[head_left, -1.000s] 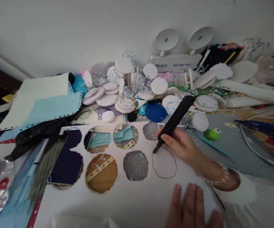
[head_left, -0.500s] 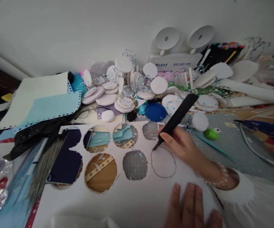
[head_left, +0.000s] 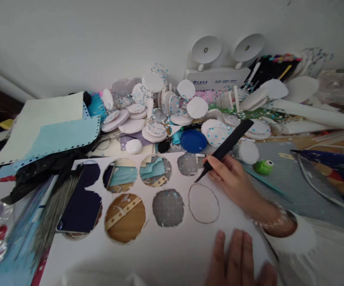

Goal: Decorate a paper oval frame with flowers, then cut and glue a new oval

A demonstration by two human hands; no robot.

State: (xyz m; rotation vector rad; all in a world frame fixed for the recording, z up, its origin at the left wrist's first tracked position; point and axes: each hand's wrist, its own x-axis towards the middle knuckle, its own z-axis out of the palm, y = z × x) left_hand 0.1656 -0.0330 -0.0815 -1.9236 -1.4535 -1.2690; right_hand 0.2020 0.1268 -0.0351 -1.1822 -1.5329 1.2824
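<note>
My right hand [head_left: 234, 180] grips a black pen-shaped tool [head_left: 225, 148], its tip just above the top edge of a dark circle outline [head_left: 204, 203] on a white foam sheet [head_left: 166, 250]. The sheet has several round holes cut out of it, such as the hole [head_left: 168, 207] left of the outline. My left hand [head_left: 239, 260] lies flat on the sheet near its lower edge, fingers stretched out and holding nothing.
A pile of white foam discs [head_left: 156, 107] lies at the back by the wall. A blue lid [head_left: 193, 140], a green frog-shaped punch [head_left: 263, 167], blue and pale paper sheets [head_left: 55, 131], a white twin-headed lamp [head_left: 219, 63] and markers [head_left: 276, 63] surround the sheet.
The tool's tip has lifted off the left side of the circle outline and moved up and right, above its top. My left hand stays flat.
</note>
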